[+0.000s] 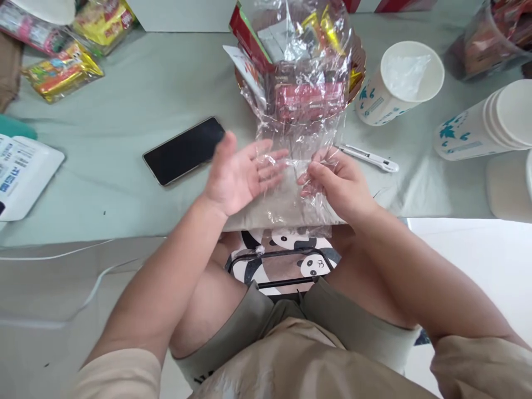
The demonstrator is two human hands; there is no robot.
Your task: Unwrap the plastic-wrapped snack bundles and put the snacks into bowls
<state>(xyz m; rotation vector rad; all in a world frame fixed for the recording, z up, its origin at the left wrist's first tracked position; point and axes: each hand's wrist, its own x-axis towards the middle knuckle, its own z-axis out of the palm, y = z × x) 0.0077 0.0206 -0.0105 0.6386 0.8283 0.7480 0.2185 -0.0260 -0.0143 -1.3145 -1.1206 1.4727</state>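
Observation:
A clear plastic bag (301,133) stretches from a round container toward the table's front edge. Packaged snacks show through its upper part, among them a red packet (310,100) and a yellow-wrapped piece (330,30). My right hand (338,180) pinches the plastic between thumb and fingers. Palm up and fingers spread, my left hand (249,172) is at the bag's left side; whether its fingertips touch the film I cannot tell. Part of the container's gold-edged rim (361,61) shows behind the plastic.
A black phone (185,149) lies left of my left hand. A white utility knife (369,158) is just beyond my right hand. Paper cups (374,105) stand at right, with a stack (465,130) beside them. Snack packs (64,72) lie at far left.

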